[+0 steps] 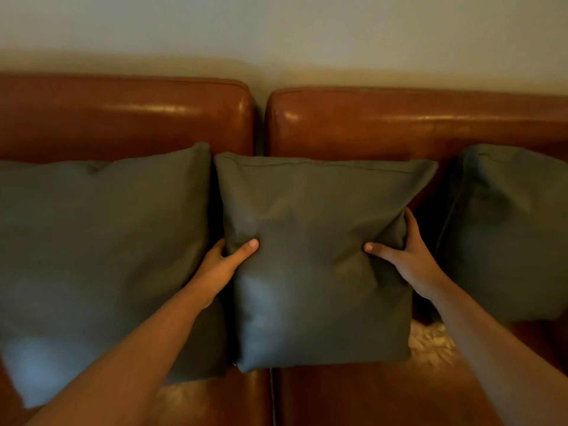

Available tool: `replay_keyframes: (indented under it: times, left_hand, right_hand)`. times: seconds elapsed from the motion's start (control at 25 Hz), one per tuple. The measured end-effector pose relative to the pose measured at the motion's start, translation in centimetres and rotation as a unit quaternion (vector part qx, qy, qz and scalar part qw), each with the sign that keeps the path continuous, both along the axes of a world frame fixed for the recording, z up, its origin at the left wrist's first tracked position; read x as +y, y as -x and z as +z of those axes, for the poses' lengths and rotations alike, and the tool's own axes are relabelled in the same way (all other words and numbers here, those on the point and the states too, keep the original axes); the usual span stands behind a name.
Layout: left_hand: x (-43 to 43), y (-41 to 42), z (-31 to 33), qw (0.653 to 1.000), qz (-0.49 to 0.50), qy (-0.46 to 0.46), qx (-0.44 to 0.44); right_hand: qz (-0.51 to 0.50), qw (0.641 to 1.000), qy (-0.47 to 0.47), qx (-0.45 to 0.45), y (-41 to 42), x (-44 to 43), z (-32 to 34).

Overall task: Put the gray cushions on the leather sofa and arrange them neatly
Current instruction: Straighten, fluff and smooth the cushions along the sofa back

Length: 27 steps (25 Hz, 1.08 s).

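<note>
Three gray cushions lean against the back of the brown leather sofa (384,124). The middle cushion (316,272) stands upright over the seam between the two seat sections. My left hand (226,265) grips its left edge, thumb on the front face. My right hand (402,250) grips its right edge, fingers curled behind it. The left cushion (101,256) stands right beside the middle one, their edges touching. The right cushion (507,232) stands apart, with a gap of sofa showing, and is cut off by the frame edge.
A pale wall (276,32) rises behind the sofa back. A light fuzzy fabric (430,339) lies on the seat between the middle and right cushions. Bare leather seat (353,398) shows in front of the cushions.
</note>
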<state>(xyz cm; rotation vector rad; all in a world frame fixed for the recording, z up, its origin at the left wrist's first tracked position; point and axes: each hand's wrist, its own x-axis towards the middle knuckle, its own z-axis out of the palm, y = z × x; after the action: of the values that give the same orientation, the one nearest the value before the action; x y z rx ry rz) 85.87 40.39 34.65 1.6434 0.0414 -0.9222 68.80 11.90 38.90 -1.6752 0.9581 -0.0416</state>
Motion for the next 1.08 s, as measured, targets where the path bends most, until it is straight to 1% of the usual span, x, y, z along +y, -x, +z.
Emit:
replay_keyframes:
  times: [0.12, 0.16, 0.24, 0.32, 0.4, 0.44, 0.48, 0.56, 0.64, 0.8, 1.08]
  left_hand:
    - [-1.1, 0.3, 0.7, 1.0, -0.01, 0.004, -0.019]
    - [-1.9, 0.3, 1.1, 0.999, 0.002, 0.005, -0.046]
    - [-3.9, 0.3, 2.0, 0.99, 0.03, -0.007, -0.135]
    - [-5.5, 0.1, 2.4, 0.975, 0.057, -0.048, -0.21]
    - [-6.6, 0.3, 2.2, 0.963, 0.075, -0.095, -0.243]
    - [-6.8, 0.5, 2.0, 0.956, 0.082, -0.116, -0.256]
    - [-6.7, 0.8, 1.7, 0.951, 0.095, -0.13, -0.264]
    - [-6.6, 1.3, 1.7, 0.943, 0.128, -0.127, -0.28]
    - [-6.2, 1.3, 1.8, 0.937, 0.159, -0.112, -0.292]
    - [-5.0, 0.9, 2.0, 0.921, 0.203, -0.111, -0.314]
    - [-1.8, -0.2, 3.1, 0.904, 0.211, -0.131, -0.349]
  right_hand:
    - [-0.021, 0.999, -0.02, 0.026, 0.3, -0.8, 0.9]
    - [-0.03, 0.999, -0.037, 0.02, 0.2, -1.2, 1.2]
    - [-0.065, 0.996, -0.058, 0.001, 0.0, -1.7, 1.3]
    - [-0.125, 0.992, -0.023, -0.012, -0.3, -2.0, 0.5]
    - [-0.216, 0.975, 0.03, -0.042, -0.6, -2.4, -0.5]
    - [-0.243, 0.967, 0.057, -0.045, -1.0, -2.5, -0.7]
    - [-0.25, 0.964, 0.083, -0.038, -1.4, -2.4, -0.9]
    - [-0.245, 0.963, 0.103, -0.033, -1.8, -2.2, -0.8]
    - [-0.242, 0.964, 0.092, -0.057, -2.0, -1.8, -0.6]
    - [-0.244, 0.962, 0.061, -0.107, -2.6, -0.2, -0.1]
    - [-0.22, 0.965, 0.016, -0.141, -4.4, 2.6, 0.0]
